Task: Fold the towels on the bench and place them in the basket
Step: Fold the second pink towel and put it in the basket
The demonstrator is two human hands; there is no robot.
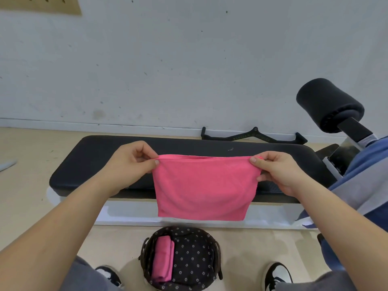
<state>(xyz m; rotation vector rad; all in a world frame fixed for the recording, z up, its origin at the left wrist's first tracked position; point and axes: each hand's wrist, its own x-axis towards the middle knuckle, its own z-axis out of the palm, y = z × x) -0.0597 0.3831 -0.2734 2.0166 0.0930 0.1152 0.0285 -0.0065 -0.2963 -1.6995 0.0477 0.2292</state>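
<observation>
As the head view shows it, you hold the towel [204, 187] up in front of the bench [105, 156]. It is doubled over, its top edge stretched level between your hands and its lower edge hanging free above the basket [217, 246]. Your left hand [130, 164] pinches the top left corner between thumb and curled fingers; your right hand [277, 171] pinches the top right corner the same way.

The cloth looks light, soft and limp (creases run across it even under tension), so I judge it keeps no shape of its own. Let go of one corner and it will likely drop and twist. It looks neither slippery nor breakable.

Take it by the corners or along the doubled edge, catching both layers in each pinch, since a single layer would let the fold slide open. One folded towel [162, 257] lies in the basket on the floor between your feet, along its left side.
</observation>
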